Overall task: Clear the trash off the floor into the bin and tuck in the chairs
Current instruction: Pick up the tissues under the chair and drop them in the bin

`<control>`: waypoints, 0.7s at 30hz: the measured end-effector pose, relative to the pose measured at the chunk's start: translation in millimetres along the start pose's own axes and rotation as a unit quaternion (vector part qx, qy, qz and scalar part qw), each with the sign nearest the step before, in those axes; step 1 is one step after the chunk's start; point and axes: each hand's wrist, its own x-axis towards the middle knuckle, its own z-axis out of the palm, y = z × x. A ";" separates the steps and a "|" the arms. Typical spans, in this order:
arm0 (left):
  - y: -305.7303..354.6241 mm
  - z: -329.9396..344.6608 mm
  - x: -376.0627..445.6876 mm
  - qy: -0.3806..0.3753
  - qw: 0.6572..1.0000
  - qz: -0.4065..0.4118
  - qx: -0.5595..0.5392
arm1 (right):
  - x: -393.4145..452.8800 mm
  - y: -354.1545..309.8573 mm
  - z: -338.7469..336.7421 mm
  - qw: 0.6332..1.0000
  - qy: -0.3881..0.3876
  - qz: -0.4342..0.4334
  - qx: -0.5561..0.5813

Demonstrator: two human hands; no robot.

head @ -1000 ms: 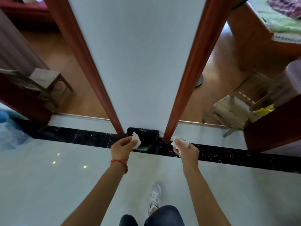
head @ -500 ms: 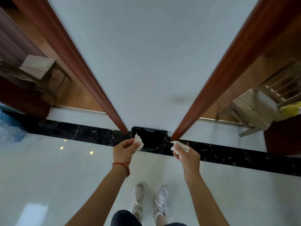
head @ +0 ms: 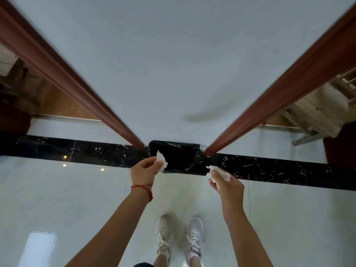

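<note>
Obs.: since a second ago your view has closed in on the bin (head: 174, 157); it now sits at 12 o'clock from your shoes (head: 179, 236), which stand side by side where before only one showed mid-step. You have stopped walking and stand at the bin.

Left hand (head: 145, 171): fingers closed, pinching a white tissue scrap (head: 161, 162). The scrap hangs over the bin's 9 o'clock rim, inside the black liner's outline. Same hold as half a second ago.

Right hand (head: 226, 186): fingers closed around a second crumpled tissue (head: 218, 173). This one is just beside the bin's 4 o'clock corner, over the black marble strip (head: 279, 166), not yet over the opening.

Judgement: both pieces are at the drop point; release of the left looks ready, the right needs a short move toward 10 o'clock first, or it risks landing on the floor.

Surface: glossy white tile floor (head: 67, 199), reflecting ceiling lights, crossed by the dark veined strip. The bin stands against a pale wall panel (head: 173, 64) between two reddish wooden door frames.

Room: a wooden chair (head: 316, 114) shows through the doorway at 2 o'clock; another chair at 10 o'clock is blurred. Chairs not yet dealt with, as far as I can judge.
</note>
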 end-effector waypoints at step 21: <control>-35.4 31.3 84.6 -0.015 0.998 -0.058 -0.029 | 26.8 33.1 11.0 0.999 0.025 -0.008 -0.021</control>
